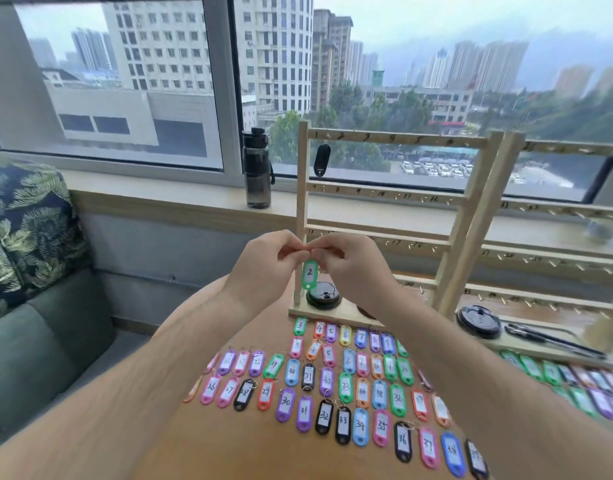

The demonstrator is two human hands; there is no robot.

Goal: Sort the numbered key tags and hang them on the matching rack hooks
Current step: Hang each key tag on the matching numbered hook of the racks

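**Green no. 2 tag pinched up in front of the rack**

I see both hands raised together above the counter (211, 445), just in front of the near wooden rack (377, 141). Left hand (267, 261) and right hand (346, 268) meet at the fingertips. The fingers (291, 250) of both are curled and pinching the top end of the green tag (310, 274) marked 2, approx where its ring sits, but the ring itself is too small to make out. The tag hangs upright below the pinch, label facing me, clear of the counter.

Rack rails carry handwritten nos. w/ small hooks. One black tag (321, 160) hangs from the top rail near its left end. A second rack (575, 148) stands to the right. The remaining tags (332, 386) lie in rows on the counter below the rack base, assorted colours, nos. up. A dark bottle (257, 168) stands on the windowsill.
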